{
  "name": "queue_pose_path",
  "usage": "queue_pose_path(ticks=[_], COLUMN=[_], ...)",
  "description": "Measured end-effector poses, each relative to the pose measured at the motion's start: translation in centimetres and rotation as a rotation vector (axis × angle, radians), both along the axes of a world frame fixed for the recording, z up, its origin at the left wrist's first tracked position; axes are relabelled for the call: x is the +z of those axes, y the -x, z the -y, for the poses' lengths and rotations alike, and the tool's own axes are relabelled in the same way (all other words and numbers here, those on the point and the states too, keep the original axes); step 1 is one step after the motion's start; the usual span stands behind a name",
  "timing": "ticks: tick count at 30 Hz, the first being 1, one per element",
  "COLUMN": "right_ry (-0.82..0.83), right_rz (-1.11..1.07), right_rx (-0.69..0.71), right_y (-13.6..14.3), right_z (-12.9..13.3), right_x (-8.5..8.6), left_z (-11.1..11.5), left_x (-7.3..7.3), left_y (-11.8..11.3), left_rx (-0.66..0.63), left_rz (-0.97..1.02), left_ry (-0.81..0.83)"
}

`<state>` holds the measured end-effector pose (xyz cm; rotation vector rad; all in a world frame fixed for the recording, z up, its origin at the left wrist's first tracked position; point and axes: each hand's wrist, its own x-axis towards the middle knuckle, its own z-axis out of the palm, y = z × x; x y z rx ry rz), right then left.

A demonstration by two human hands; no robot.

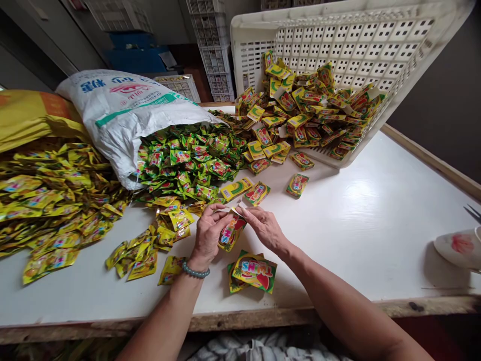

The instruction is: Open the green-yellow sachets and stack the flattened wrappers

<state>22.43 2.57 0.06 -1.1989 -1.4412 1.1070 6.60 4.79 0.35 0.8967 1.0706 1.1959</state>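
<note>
My left hand point(211, 231) grips a small yellow and green candy box point(230, 233) printed with "TWINS". At the box's upper end, the fingers of my right hand point(265, 225) press on a pale flap. Just in front of my hands lie stacked candy boxes point(254, 272), the upper one askew on the lower. More boxes point(256, 193) rest right behind my fingertips. Yellow candy sachets point(143, 253) are scattered left of my left hand, and a single sachet point(171, 269) sits by my bracelet.
A tipped white plastic basket point(356, 37) spills many boxes onto the white table point(361, 235). Green sachets point(191, 160) pour from a white woven sack point(112, 115). Yellow sachets point(56, 195) heap at left beside a yellow sack point(37, 118). A flowered cup point(460, 248) stands at right.
</note>
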Motion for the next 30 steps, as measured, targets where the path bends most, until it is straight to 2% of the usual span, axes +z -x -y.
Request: queue_pose_path(ticks=[4,6,9,13,17,19,24,26,30], right_ry=[0.092,0.098,0.014,-0.100,-0.165,-0.142,0.132,0.158,0.126], right_rz=[-0.200,-0.212,-0.087,0.140,0.270,0.223,-0.214,-0.242,-0.165], right_rx=[-0.011,-0.032,-0.055,-0.062,-0.085,-0.110,-0.020,-0.005,0.019], right_y=[0.0,-0.1,-0.3,-0.4,-0.4,-0.4,-0.7,-0.8,-1.2], right_z=[-0.2,-0.4,-0.6,-0.4,-0.3,-0.5,-1.3,-1.4,-1.3], right_x=[0.2,-0.1,-0.6,-1.0,-1.1,-1.2,-1.6,-1.6,-1.3], left_z=[-0.2,-0.2,-0.2,-0.1,-0.1,-0.1,-0.1,-0.1,-0.1], left_x=[-0.2,-0.4,-0.5,-0.6,-0.7,-0.7,-0.4,-0.5,-0.6], left_y=[0.0,0.1,0.3,0.4,0.2,0.2,0.3,0.5,0.7], left_rx=[-0.007,-0.040,-0.075,-0.041,-0.024,-0.025,-0.074,-0.079,-0.066], left_rz=[-0.001,-0.039,-0.103,-0.132,-0.139,-0.129,-0.108,-0.103,-0.080], left_ry=[-0.026,-0.058,-0.093,-0.093,-0.078,-0.060,-0.004,-0.007,-0.027])
